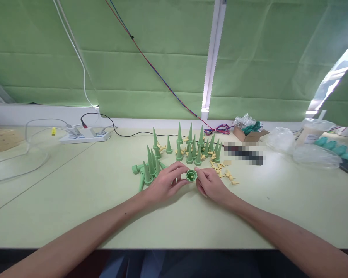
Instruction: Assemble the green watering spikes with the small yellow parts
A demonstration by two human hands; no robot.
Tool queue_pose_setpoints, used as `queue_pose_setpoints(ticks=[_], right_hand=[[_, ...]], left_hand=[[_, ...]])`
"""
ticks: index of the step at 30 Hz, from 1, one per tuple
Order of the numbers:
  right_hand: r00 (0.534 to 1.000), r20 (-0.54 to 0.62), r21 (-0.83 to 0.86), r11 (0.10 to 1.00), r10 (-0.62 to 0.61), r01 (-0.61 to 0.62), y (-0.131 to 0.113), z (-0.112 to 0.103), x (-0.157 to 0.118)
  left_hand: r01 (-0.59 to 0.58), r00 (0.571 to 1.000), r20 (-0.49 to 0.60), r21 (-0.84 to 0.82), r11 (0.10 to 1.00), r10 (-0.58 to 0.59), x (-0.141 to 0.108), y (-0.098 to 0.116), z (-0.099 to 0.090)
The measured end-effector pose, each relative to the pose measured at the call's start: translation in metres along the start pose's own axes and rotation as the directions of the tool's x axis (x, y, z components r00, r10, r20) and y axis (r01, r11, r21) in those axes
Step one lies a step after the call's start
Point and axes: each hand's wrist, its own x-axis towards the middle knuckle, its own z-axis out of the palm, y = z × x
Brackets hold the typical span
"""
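A hollow green plastic spike (191,175) is held in front of me with its round open end towards me; a small pale yellow bit shows inside. My left hand (170,180) is closed around its left side, thumb below and fingers above. My right hand (211,184) is closed at the right rim, its thumb against the edge and the other fingers curled under. Several green spikes (189,154) stand point up beyond my hands. Small yellow plastic parts (228,175) lie loose to the right and among the spikes.
Green tube-like pieces (141,179) lie left of my left hand. A white power strip (85,137) with cables sits back left. Farther right are a blurred dark object (245,153), a cardboard box (249,134), a plastic cup (310,131) and teal pieces (339,148).
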Motion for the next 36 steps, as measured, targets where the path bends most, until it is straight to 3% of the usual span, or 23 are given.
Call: queue_pose_setpoints(ticks=[14,24,30,36], right_hand=[[1.0,0.008,-0.065,0.998,-0.01,0.01,-0.0004,-0.0004,0.0016],[1.0,0.03,-0.117,0.993,0.009,-0.006,-0.0003,0.0014,0.0024],[0.997,0.055,-0.128,0.991,0.046,-0.039,-0.0005,0.0028,0.003],[0.989,0.086,-0.108,0.988,0.118,-0.109,0.0014,0.0025,0.0049]], left_hand=[[-0.014,0.998,0.057,0.025,1.0,0.012,-0.001,-0.0068,-0.0027],[0.092,0.984,0.142,0.103,0.99,-0.106,-0.0003,-0.0007,-0.0017],[0.295,0.935,0.178,0.084,0.952,-0.306,0.0011,0.0006,0.0018],[0.504,0.862,0.183,-0.217,0.836,-0.473,0.0022,0.0016,0.0043]])
